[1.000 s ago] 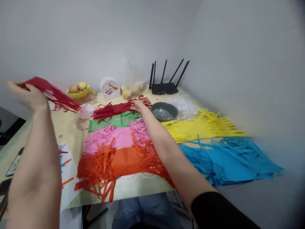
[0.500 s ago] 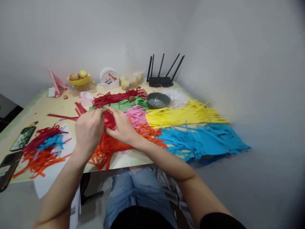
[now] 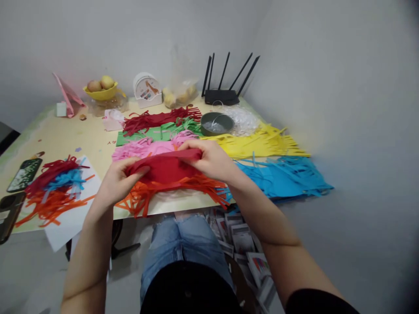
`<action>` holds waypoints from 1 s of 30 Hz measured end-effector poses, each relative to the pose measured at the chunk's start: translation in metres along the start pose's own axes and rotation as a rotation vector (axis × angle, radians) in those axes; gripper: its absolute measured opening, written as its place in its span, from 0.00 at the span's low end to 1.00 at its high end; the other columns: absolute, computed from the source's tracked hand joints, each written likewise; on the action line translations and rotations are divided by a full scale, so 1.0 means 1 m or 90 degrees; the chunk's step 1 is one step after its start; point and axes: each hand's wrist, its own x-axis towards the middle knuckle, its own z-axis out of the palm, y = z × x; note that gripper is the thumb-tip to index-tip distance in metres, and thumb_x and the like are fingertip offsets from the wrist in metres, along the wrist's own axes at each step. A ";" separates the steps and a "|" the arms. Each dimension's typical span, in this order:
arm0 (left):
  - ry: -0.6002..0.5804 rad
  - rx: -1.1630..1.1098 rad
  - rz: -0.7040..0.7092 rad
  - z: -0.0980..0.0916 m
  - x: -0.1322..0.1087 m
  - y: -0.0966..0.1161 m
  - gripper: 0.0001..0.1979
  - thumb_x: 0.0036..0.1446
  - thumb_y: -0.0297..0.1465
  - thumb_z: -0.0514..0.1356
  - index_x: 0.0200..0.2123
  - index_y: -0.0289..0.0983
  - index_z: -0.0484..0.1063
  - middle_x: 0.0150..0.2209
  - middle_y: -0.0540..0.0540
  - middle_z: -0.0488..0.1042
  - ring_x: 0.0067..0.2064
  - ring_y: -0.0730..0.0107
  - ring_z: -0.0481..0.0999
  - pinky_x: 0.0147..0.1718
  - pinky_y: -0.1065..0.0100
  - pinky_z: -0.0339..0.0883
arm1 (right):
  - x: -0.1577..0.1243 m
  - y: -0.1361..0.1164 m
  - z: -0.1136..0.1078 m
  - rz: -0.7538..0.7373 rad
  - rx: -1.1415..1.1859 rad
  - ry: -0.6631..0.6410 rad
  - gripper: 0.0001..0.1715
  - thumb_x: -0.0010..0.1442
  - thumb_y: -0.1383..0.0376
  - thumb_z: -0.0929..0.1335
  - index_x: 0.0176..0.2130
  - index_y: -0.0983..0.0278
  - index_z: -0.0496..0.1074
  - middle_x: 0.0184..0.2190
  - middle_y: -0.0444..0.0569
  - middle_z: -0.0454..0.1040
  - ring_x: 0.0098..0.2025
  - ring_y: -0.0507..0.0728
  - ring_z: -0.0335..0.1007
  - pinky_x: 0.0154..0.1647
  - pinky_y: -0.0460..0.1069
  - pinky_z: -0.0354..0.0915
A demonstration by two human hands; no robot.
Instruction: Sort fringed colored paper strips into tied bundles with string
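A red fabric piece is stretched between my two hands, over the near part of the table. My left hand grips its left end, thumb on top. The right end is pinched in my right hand. Just beneath lies an orange fringed piece, partly covered by the red one. Beyond it a pink fringed piece, a green one and a dark red one lie in rows. Whether the red piece's ends are fringed is hidden by my fingers.
Yellow and blue fringed pieces lie right, the blue overhanging the edge. A dark green bowl stands before a black router. Left are a mixed strip pile, paper and two phones. Fruit sits in a yellow bowl.
My hands, close together before, have moved apart and spread the bunched red fabric between them. My right hand has gone right. The view has tilted slightly downward.
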 end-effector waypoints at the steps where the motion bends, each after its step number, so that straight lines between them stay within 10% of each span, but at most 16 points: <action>1: 0.007 -0.033 -0.016 0.002 0.001 -0.001 0.15 0.55 0.40 0.62 0.31 0.33 0.78 0.28 0.46 0.78 0.29 0.67 0.74 0.30 0.70 0.68 | 0.000 0.002 -0.002 0.010 0.013 -0.001 0.06 0.57 0.68 0.68 0.35 0.66 0.75 0.31 0.46 0.78 0.33 0.53 0.71 0.36 0.46 0.61; 7: 0.054 -0.197 -0.024 0.007 -0.002 -0.017 0.17 0.52 0.31 0.64 0.46 0.36 0.81 0.41 0.44 0.82 0.37 0.65 0.78 0.33 0.71 0.70 | -0.008 0.015 0.000 -0.022 0.141 0.014 0.15 0.56 0.69 0.68 0.45 0.65 0.76 0.43 0.49 0.79 0.42 0.54 0.74 0.41 0.47 0.65; 14: -0.007 -0.227 0.057 -0.006 -0.009 -0.021 0.13 0.46 0.22 0.61 0.30 0.40 0.84 0.33 0.45 0.81 0.34 0.67 0.77 0.33 0.70 0.70 | -0.015 0.029 0.000 -0.027 0.231 -0.007 0.13 0.52 0.73 0.66 0.34 0.65 0.80 0.34 0.47 0.81 0.38 0.54 0.75 0.42 0.48 0.67; 20: -0.063 -0.100 0.153 -0.024 -0.011 -0.015 0.10 0.54 0.25 0.62 0.32 0.42 0.85 0.36 0.43 0.80 0.41 0.63 0.78 0.43 0.66 0.72 | -0.010 0.035 -0.003 -0.082 0.245 -0.033 0.13 0.51 0.76 0.66 0.31 0.65 0.80 0.33 0.47 0.81 0.38 0.54 0.75 0.42 0.48 0.67; 25: -0.347 -0.059 0.179 -0.049 -0.007 -0.023 0.15 0.58 0.39 0.66 0.47 0.42 0.81 0.45 0.40 0.79 0.50 0.56 0.78 0.47 0.65 0.72 | -0.004 0.027 -0.013 -0.138 0.181 -0.069 0.13 0.54 0.77 0.65 0.29 0.66 0.78 0.32 0.46 0.79 0.37 0.52 0.75 0.43 0.46 0.67; 30: -0.341 -0.193 0.046 -0.023 0.012 -0.011 0.31 0.56 0.50 0.65 0.58 0.40 0.70 0.43 0.41 0.79 0.40 0.64 0.78 0.36 0.69 0.72 | 0.001 0.012 -0.015 -0.181 0.080 -0.148 0.15 0.57 0.77 0.63 0.32 0.65 0.78 0.35 0.47 0.80 0.41 0.52 0.75 0.47 0.47 0.67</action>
